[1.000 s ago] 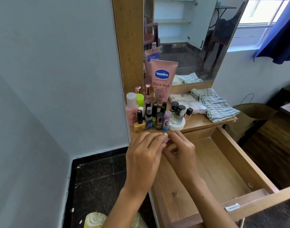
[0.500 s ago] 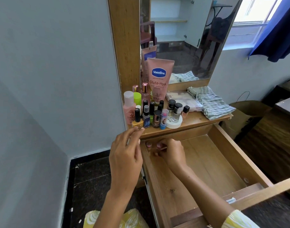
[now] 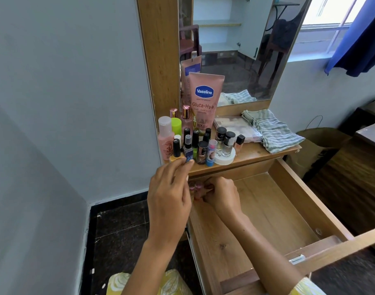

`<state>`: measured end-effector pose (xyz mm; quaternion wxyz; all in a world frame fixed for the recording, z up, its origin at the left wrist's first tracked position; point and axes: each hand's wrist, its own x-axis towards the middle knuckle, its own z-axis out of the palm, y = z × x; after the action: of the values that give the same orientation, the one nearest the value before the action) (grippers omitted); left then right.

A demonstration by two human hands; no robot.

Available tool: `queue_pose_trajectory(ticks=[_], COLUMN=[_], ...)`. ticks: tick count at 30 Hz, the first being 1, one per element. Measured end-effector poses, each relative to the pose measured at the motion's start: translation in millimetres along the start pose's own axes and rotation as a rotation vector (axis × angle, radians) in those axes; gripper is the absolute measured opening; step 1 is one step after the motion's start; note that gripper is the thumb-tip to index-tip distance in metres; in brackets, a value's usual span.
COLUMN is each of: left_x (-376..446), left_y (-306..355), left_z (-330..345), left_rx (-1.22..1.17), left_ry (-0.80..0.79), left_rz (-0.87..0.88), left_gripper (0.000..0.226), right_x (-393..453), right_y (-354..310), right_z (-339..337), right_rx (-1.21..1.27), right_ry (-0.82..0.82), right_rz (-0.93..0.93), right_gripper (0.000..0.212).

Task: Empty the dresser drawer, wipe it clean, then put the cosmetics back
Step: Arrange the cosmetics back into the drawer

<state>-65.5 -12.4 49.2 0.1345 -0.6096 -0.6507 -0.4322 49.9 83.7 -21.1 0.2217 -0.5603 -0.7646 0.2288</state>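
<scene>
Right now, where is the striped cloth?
In the head view, the striped cloth lies on the right end of the dresser top, below the mirror and beside the flat clear case, above the open drawer.

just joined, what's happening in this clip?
A person is restocking the open wooden dresser drawer. The right hand sets small pink-capped bottles in the drawer's back left corner; whether its grip is closed on them is unclear. The left hand reaches to the yellow nail polish bottle with a black cap at the dresser top's front edge. Most cosmetics, including the pink Vaseline tube, remain on top beside a striped folded cloth.
</scene>
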Motion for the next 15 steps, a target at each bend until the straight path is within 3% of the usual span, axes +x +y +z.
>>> queue_pose_trajectory(ticks=[8,11,15], left_x=[43.9,52.0,54.1], left_y=[17.2,14.8,12.7], left_z=[27.3,39.0,42.8], left_rx=[0.348,0.419,0.362], left_ry=[-0.136,-0.177,-0.103], left_rz=[0.239,0.202,0.214], left_gripper=[0.06,0.057,0.04], right_x=[-13.4,-15.9,-15.6], right_y=[-4.9,-8.7,-10.3], right_z=[-37.7,-42.6,-47.8], right_rx=[0.21,0.293,0.358], right_ry=[0.243,0.348,0.477], right_rz=[-0.097,-0.119,-0.144], right_gripper=[0.014,0.016,0.023])
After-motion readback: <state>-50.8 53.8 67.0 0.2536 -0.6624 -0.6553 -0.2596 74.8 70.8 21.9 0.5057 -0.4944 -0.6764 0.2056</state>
